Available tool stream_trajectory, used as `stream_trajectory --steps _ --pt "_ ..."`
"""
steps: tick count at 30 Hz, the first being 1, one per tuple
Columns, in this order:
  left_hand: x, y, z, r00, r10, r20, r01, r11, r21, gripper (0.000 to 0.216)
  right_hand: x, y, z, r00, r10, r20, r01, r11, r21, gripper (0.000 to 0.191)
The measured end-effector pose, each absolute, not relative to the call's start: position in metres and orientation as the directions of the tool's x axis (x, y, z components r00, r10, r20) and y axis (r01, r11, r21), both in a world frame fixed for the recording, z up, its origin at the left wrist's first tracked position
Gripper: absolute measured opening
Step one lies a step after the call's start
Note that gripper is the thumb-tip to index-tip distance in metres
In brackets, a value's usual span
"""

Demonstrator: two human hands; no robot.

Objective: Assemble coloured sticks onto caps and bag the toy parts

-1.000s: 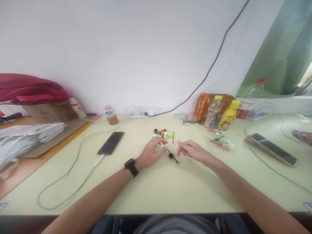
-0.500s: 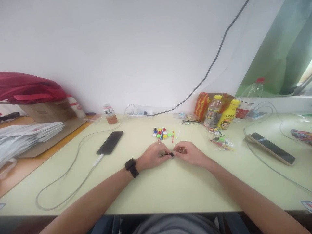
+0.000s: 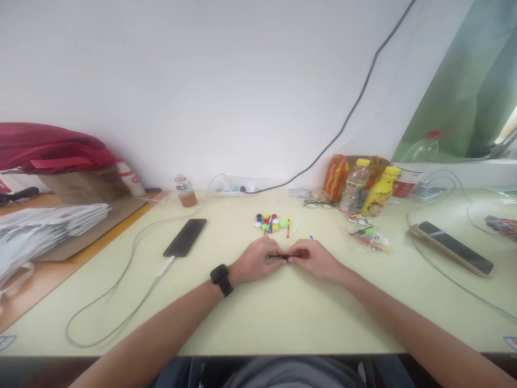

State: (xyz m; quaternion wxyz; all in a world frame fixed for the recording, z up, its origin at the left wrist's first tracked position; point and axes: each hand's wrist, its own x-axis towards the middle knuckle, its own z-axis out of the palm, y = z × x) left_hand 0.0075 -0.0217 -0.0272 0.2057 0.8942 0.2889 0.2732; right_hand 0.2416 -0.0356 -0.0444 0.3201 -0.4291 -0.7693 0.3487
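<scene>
a slender black piece (image 3: 286, 257) is pinched narrowly by the left hand (image 3: 258, 260) and the right hand (image 3: 319, 261), low over the smooth, pale tabletop (image 3: 278, 318). small, round discs (image 3: 275, 221) are clustered beyond; open room is left between the hands and the straight front edge (image 3: 291, 353).

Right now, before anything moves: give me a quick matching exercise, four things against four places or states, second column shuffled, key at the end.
Things
1. black piece
2. watch
3. glasses
4. phone left of the hands

Places or states
A. beside the red-and-yellow bag
B. attached to a cable
C. between the left hand and the right hand
D. worn on the left wrist

Pairs: 1-C, 2-D, 3-A, 4-B
</scene>
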Motion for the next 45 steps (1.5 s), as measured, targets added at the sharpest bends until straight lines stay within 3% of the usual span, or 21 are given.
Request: stream_trajectory --steps 11,19,23,27,30,34,36,39,42,45 --pt "0.014 -0.008 -0.037 0.641 0.707 0.299 0.372 -0.627 0.684 0.022 0.241 -0.030 -0.045 -0.449 0.879 0.158 0.438 0.371 -0.819 0.017" --pt "0.016 -0.009 -0.035 0.625 0.731 0.274 0.432 -0.616 0.659 0.023 0.243 -0.030 -0.047 -0.439 0.885 0.152 0.467 0.369 -0.804 0.018" --pt "0.012 -0.011 -0.033 0.637 0.709 0.301 0.382 -0.630 0.676 0.028 0.243 -0.038 -0.043 -0.400 0.889 0.222 0.514 0.418 -0.749 0.032" --pt "0.009 -0.009 -0.029 0.505 0.821 0.267 0.393 -0.494 0.775 0.037 0.245 -0.045 -0.034 -0.213 0.941 0.263 0.635 0.338 -0.695 0.050" --pt "0.009 -0.006 -0.028 0.392 0.882 0.263 0.406 -0.422 0.811 0.039 0.247 -0.054 -0.023 -0.085 0.985 0.153 0.687 0.169 -0.706 0.050" --pt "0.010 -0.001 -0.032 0.314 0.902 0.296 0.416 -0.411 0.811 0.038 0.247 -0.067 -0.006 -0.375 0.921 -0.105 0.456 0.084 -0.886 0.073" --pt "0.009 0.000 -0.034 0.294 0.903 0.313 0.418 -0.416 0.808 0.038 0.249 -0.067 -0.001 -0.362 0.929 -0.078 0.339 0.054 -0.939 0.075" --pt "0.009 0.002 -0.036 0.276 0.904 0.327 0.418 -0.420 0.806 0.037 0.256 -0.060 -0.002 -0.203 0.979 0.010 0.332 0.079 -0.940 0.069" --pt "0.008 0.004 -0.036 0.266 0.904 0.336 0.427 -0.423 0.799 0.036 0.264 -0.049 -0.012 -0.156 0.981 0.113 0.476 0.175 -0.862 0.059" --pt "0.006 0.005 -0.036 0.259 0.900 0.351 0.440 -0.434 0.786 0.035 0.270 -0.040 -0.023 -0.144 0.950 0.277 0.654 0.301 -0.694 0.041"
